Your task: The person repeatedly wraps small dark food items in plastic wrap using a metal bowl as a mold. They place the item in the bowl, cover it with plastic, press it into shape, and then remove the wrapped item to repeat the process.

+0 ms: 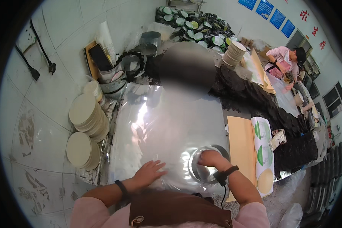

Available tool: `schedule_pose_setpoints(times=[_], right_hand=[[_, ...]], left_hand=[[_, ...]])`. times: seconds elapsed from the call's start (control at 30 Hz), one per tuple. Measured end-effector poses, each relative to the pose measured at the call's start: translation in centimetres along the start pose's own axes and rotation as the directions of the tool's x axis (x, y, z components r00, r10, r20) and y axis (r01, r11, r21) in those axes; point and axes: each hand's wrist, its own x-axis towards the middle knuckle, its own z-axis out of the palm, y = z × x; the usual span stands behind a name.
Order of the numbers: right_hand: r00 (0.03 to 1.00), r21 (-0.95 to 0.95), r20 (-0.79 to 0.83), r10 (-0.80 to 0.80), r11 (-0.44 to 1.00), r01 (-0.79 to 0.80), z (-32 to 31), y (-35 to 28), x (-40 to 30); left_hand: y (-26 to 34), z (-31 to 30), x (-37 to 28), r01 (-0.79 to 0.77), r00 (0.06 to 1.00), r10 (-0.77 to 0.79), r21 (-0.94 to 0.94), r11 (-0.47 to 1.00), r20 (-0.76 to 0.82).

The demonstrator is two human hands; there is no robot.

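Observation:
My left hand lies palm down, fingers spread, on a clear plastic film that covers the work surface before me. Nothing is in that hand. My right hand reaches down into a shiny round metal ring standing on the film near my body, to the right. Its fingertips are hidden inside the ring, so its grip does not show. Both wrists wear dark bands; a cable hangs from the right one. Bright reflections streak the film, and its far part passes under a dark blurred patch.
Stacks of round cream discs stand left, beside a bucket of tools. On the right lie brown paper, a sheet of round green labels and dark layered sheets. Labelled dark packages are heaped behind. A co-worker works at far right.

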Motion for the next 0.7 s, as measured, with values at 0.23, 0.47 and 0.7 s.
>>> schedule_pose_setpoints(times=[0.23, 0.47, 0.7], right_hand=[[0.973, 0.336, -0.226, 0.05, 0.942, 0.03, 4.4, -4.8, -6.8], [0.59, 0.411, -0.751, 0.297, 0.909, 0.064, 2.2, -4.0, -11.0], [0.832, -0.171, -0.308, -0.461, 0.887, 0.429, 4.3, -10.1, -9.6]], left_hand=[[-1.7, -0.2, 4.8, 0.13, 0.992, -0.13, 0.058, 0.99, -0.011], [-1.1, -4.0, 8.1, 0.256, 0.931, -0.243, -0.012, 0.967, 0.273], [-7.7, -13.4, 13.0, 0.457, 0.889, -0.304, -0.706, 0.541, 0.342]])
